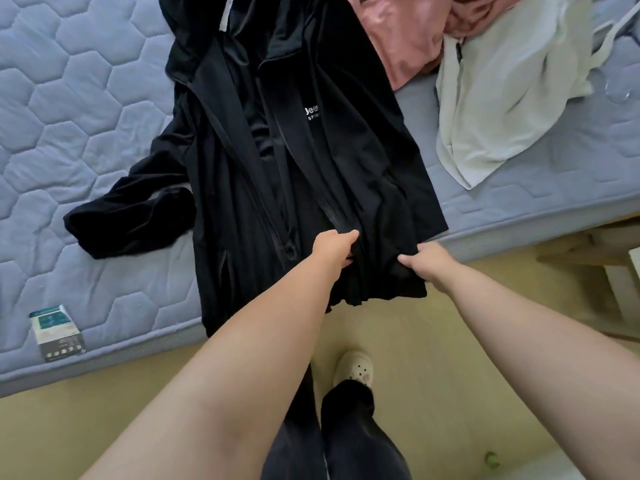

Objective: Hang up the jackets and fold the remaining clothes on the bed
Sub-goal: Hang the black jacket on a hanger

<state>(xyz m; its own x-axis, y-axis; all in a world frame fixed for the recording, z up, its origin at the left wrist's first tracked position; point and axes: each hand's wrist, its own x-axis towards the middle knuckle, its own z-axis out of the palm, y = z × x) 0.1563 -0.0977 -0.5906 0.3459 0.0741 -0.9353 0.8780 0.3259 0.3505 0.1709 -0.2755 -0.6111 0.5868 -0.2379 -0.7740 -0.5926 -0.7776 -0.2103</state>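
Note:
A black zip-up jacket (284,143) lies spread on the blue quilted mattress (76,109), unzipped, its hem hanging over the bed's near edge. One sleeve stretches out to the left. My left hand (334,247) grips the jacket's right front panel beside the zipper near the hem. My right hand (427,263) pinches the same panel's hem a little further right. A pink garment (405,39) and a white garment (502,95) lie crumpled at the upper right of the bed.
A label tag (57,332) sits on the mattress near its front left edge. Tan floor runs below the bed, with my dark trouser legs and a white clog (355,368). Pale wooden furniture (609,258) stands at the right beside the bed.

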